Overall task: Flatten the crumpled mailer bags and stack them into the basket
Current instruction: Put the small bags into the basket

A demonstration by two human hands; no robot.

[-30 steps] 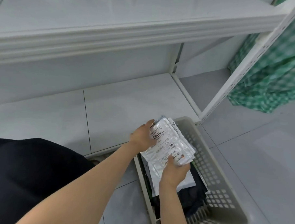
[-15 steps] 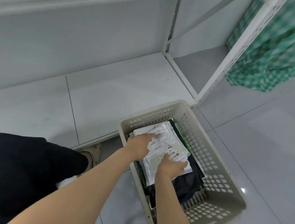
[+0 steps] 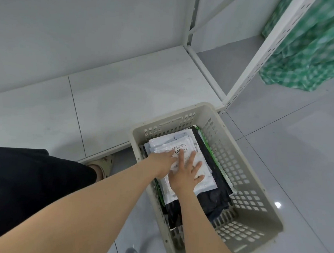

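Observation:
A beige perforated basket (image 3: 252, 179) stands on the tiled floor. Inside it lies a stack of flat mailer bags: white ones with printed labels (image 3: 173, 143) on top, black ones (image 3: 214, 199) and a green-edged one beneath. My left hand (image 3: 163, 162) lies flat on the top white bag at its left side, fingers straight. My right hand (image 3: 187, 173) presses on the same bag just beside it, fingers spread and straight.
A white shelf board (image 3: 125, 97) sits low behind the basket, with a perforated white upright (image 3: 255, 67) at its right corner. Green checked cloth (image 3: 307, 56) hangs at the upper right. My dark-clothed knee and a sandal (image 3: 103, 163) are at the left.
The white bags went from being held above the basket down onto the stack. Both hands let go of their grip and now press flat on top.

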